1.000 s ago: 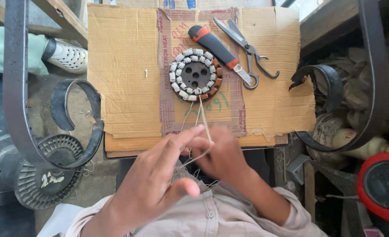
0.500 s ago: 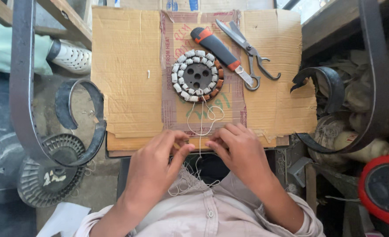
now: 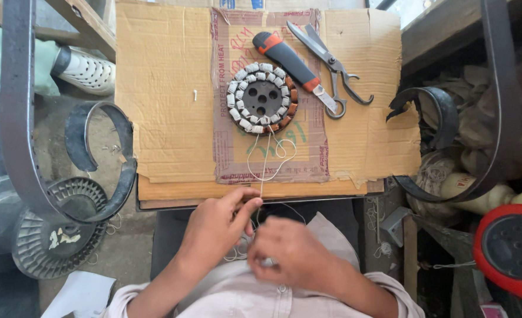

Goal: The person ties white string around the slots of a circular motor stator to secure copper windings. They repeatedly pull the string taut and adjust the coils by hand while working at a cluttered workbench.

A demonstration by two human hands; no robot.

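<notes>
1. Left hand (image 3: 217, 227): fingers pinched on white thread (image 3: 265, 154) at the cardboard sheet (image 3: 161, 88) edge.
2. Right hand (image 3: 290, 253): curled closed; held item cannot be told.
3. Thread loops up to wound stator (image 3: 262, 98) on red-printed cardboard panel.

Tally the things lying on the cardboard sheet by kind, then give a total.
Round wound stator ring with white-wrapped coils: 1
Black screwdriver with orange-trimmed handle: 1
Grey metal scissors: 1
Loop of thin white thread, running to the left hand: 1
Total: 4
</notes>
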